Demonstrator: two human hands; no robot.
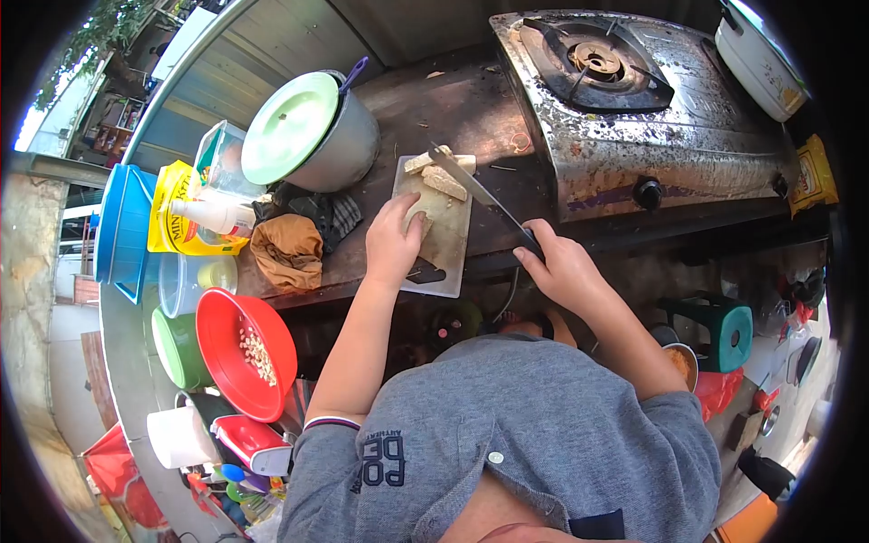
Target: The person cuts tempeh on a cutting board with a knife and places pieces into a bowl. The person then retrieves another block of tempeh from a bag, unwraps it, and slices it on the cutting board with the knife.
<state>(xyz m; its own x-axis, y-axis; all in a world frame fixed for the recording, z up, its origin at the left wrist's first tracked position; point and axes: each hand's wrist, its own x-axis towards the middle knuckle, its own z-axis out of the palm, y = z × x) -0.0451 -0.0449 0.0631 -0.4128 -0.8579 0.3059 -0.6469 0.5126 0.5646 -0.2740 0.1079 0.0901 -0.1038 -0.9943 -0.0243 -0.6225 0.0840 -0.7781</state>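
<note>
A white cutting board (436,237) lies on the dark counter. Several pale blocks (444,182) rest at its far end. My right hand (558,260) is closed round the black handle of a knife (478,188), whose blade points up and left over the blocks. On the board's left edge is my left hand (395,237), thumb and fingers curved round a small pale piece (425,224), partly hidden. Both hands are apart from each other.
A rusty gas stove (652,136) stands right of the board. Back left is a pot (348,145) with a green lid (290,127). A brown cloth (288,253) lies left of the board. Nearer, a red basin (217,335) holds small pale pieces.
</note>
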